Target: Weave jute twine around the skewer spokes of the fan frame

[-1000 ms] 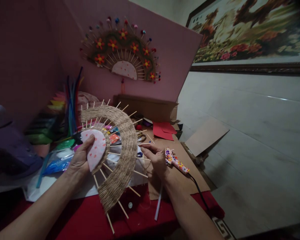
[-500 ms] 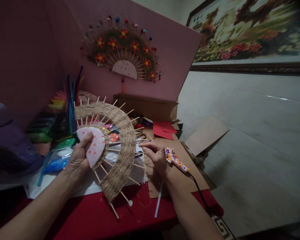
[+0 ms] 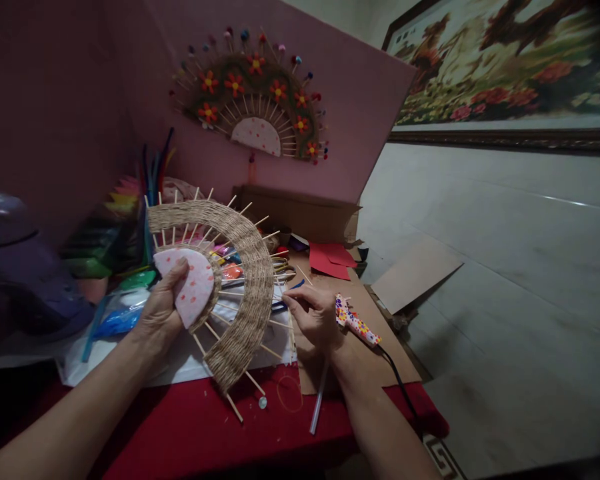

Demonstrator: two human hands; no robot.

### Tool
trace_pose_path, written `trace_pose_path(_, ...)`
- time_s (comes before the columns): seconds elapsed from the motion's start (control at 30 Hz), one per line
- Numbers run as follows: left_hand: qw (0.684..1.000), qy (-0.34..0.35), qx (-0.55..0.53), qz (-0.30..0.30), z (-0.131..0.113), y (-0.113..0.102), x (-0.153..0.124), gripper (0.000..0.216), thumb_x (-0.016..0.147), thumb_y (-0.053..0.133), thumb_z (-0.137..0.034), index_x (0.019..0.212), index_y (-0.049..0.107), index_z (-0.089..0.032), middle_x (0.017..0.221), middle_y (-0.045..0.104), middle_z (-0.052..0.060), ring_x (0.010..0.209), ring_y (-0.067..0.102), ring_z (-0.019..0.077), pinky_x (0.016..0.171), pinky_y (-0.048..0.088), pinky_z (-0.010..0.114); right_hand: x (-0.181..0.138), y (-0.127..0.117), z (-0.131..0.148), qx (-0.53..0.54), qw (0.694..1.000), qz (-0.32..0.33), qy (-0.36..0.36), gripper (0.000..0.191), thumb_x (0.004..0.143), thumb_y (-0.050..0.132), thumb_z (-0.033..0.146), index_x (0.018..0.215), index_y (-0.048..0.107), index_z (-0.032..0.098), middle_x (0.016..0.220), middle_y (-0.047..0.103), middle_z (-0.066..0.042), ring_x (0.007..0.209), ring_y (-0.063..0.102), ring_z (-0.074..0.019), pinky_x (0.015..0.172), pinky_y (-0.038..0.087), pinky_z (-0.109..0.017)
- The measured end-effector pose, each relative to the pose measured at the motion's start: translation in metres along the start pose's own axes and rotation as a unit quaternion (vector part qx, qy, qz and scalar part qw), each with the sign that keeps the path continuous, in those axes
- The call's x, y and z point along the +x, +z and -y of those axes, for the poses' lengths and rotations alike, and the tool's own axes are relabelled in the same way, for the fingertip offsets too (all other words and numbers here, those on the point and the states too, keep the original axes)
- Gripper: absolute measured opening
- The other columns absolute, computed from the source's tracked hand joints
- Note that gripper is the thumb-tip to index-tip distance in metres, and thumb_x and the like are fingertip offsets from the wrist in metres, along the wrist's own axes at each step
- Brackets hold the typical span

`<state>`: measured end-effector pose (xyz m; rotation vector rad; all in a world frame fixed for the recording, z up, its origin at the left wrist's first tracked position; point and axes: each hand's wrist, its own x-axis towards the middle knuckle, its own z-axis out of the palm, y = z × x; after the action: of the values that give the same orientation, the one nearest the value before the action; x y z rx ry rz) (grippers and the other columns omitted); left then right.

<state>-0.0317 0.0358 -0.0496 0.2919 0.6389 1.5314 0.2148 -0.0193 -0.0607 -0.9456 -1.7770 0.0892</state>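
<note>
Above the red counter (image 3: pixel 180 427), the left hand (image 3: pixel 163 313) grips a half-round woven fan (image 3: pixel 220 273). Its thumb presses on the pink spotted middle part of the fan, and the fingers go behind it. The fan is lifted up off the counter and stands almost straight up, with thin wooden sticks poking out all around its rope band. Just beside the fan, on its right, the right hand (image 3: pixel 313 313) is partly curled, with the finger and thumb tips pinched close by the stick ends. I cannot tell if it holds anything. Next to that hand, further from the fan, a spotty glue gun (image 3: pixel 356 323) lies on a brown cardboard sheet (image 3: pixel 375 353). A clear glue stick (image 3: pixel 319 400) lies below the fan, on the counter's edge. Behind the fan sit red paper pieces (image 3: pixel 330 261). High above the fan, a finished fan with red flowers (image 3: pixel 255 100) hangs on the pink board (image 3: pixel 360 100).
</note>
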Motion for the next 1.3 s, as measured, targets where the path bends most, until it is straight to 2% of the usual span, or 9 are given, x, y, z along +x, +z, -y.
trace_pose_path(0.13,1.0,-0.002,-0.013,-0.005,-0.002,0.004,-0.004,0.014,0.086,0.048,-0.007,0.087,0.062,-0.012,0.067,0.072,0.006,0.055,0.069,0.0175,0.057,0.059,0.036,-0.001,-0.001,0.0,-0.004,1.0,0.009,-0.011,0.008,0.081,0.061,0.021,0.079,0.068,0.017,0.063,0.063,-0.003,0.053,0.051,-0.0112,0.051,0.039,-0.024)
trace_pose_path(0.27,0.999,-0.016,-0.035,-0.008,-0.001,0.003,-0.005,0.015,0.086,0.052,-0.012,0.097,0.062,-0.011,0.074,0.073,0.008,0.06,0.07,0.0192,0.062,0.059,0.039,-0.003,-0.002,-0.001,0.03,0.999,0.013,0.0,0.009,0.081,0.061,0.021,0.078,0.068,0.018,0.064,0.064,-0.003,0.056,0.053,-0.0123,0.053,0.042,-0.025)
trace_pose_path(0.4,0.999,-0.03,-0.037,0.011,-0.002,0.0,-0.002,0.019,0.089,0.048,-0.019,0.1,0.062,-0.011,0.079,0.073,0.01,0.065,0.071,0.0214,0.06,0.059,0.041,-0.002,-0.002,0.0,0.113,0.992,0.017,0.062,0.01,0.08,0.062,0.024,0.078,0.07,0.019,0.067,0.065,-0.003,0.059,0.057,-0.013,0.055,0.044,-0.025)
trace_pose_path(0.5,0.999,-0.02,-0.029,0.016,-0.002,-0.001,-0.001,0.022,0.091,0.044,-0.022,0.096,0.062,-0.011,0.077,0.073,0.01,0.064,0.07,0.0207,0.058,0.059,0.04,0.0,-0.002,0.0,0.2,0.971,0.023,0.13,0.011,0.079,0.062,0.026,0.082,0.071,0.02,0.07,0.068,-0.002,0.063,0.059,-0.0136,0.058,0.046,-0.025)
trace_pose_path(0.6,1.0,-0.002,-0.026,0.009,-0.002,0.001,-0.001,0.023,0.092,0.043,-0.023,0.095,0.062,-0.012,0.076,0.074,0.008,0.063,0.07,0.0191,0.06,0.059,0.038,0.0,0.0,-0.002,0.243,0.957,0.024,0.157,0.01,0.077,0.065,0.025,0.082,0.072,0.022,0.072,0.069,-0.001,0.068,0.062,-0.0141,0.063,0.048,-0.025)
trace_pose_path(0.8,1.0,-0.006,-0.029,-0.004,-0.002,0.006,-0.005,0.026,0.093,0.04,-0.023,0.098,0.063,-0.011,0.078,0.073,0.01,0.065,0.071,0.0192,0.064,0.059,0.037,-0.002,0.009,-0.007,0.258,0.954,0.024,0.153,0.012,0.071,0.068,0.02,0.08,0.075,0.024,0.077,0.073,-0.002,0.073,0.066,-0.0154,0.067,0.052,-0.026)
trace_pose_path(1.0,0.999,-0.04,-0.024,0.005,-0.005,0.005,-0.01,0.023,0.083,0.048,-0.002,0.101,0.061,-0.009,0.076,0.073,0.01,0.065,0.071,0.02,0.064,0.059,0.04,-0.004,0.014,-0.009,0.246,0.958,0.013,0.149,0.014,0.069,0.068,0.017,0.08,0.076,0.023,0.078,0.075,-0.004,0.073,0.068,-0.0172,0.068,0.055,-0.028)
trace_pose_path(1.17,0.999,-0.033,-0.023,0.012,-0.005,0.008,-0.01,0.019,0.083,0.048,-0.004,0.094,0.061,-0.01,0.075,0.073,0.01,0.064,0.07,0.0211,0.061,0.06,0.039,-0.004,0.015,-0.006,0.241,0.959,0.015,0.145,0.011,0.068,0.072,0.022,0.078,0.076,0.022,0.076,0.074,-0.005,0.069,0.068,-0.0174,0.064,0.055,-0.028)
trace_pose_path(1.3,0.999,-0.033,-0.027,0.025,-0.005,0.008,-0.009,0.018,0.084,0.047,-0.007,0.093,0.062,-0.01,0.076,0.073,0.01,0.066,0.07,0.0203,0.065,0.06,0.04,-0.004,0.015,-0.008,0.252,0.958,0.015,0.135,0.013,0.068,0.073,0.025,0.08,0.076,0.022,0.077,0.074,-0.005,0.071,0.069,-0.0178,0.066,0.056,-0.028)
